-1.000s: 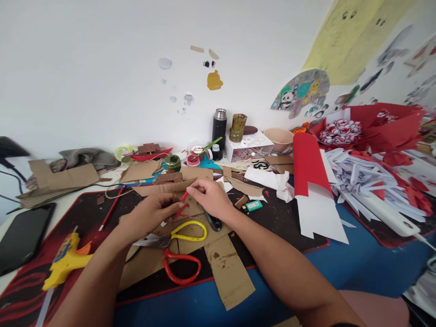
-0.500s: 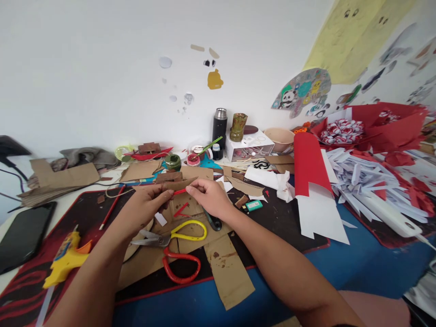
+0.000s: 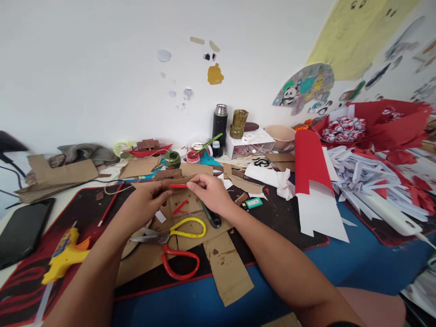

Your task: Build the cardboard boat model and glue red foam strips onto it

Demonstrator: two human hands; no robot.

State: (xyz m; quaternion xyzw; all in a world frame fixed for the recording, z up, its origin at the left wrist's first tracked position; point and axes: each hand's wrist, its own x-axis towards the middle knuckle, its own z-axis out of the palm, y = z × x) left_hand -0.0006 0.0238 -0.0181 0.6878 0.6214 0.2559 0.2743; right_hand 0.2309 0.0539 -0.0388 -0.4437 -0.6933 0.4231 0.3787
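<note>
My right hand [image 3: 207, 190] pinches the right end of a small red strip [image 3: 178, 185] above the cardboard. At the strip's left, my left hand [image 3: 145, 200] has its thumb and fingers slightly apart, with nothing visible between them. Below the hands, scissors [image 3: 186, 227] with one yellow and one red handle lie on cardboard. Another red piece [image 3: 180, 207] and a white paper piece [image 3: 160, 216] rest just under the hands. A dark-handled tool [image 3: 214, 221] lies beneath my right hand, partly covered by it.
A yellow glue gun [image 3: 64, 261], a phone [image 3: 25, 231] and a red pencil [image 3: 111, 204] lie left. Behind stand a black flask [image 3: 220, 129] and a green jar [image 3: 172, 159]. At the right are red paper [image 3: 310, 159] and piled white strips [image 3: 364, 181].
My left thumb and fingers have come away from the red strip, which stays in my right hand. The view has shifted slightly.
</note>
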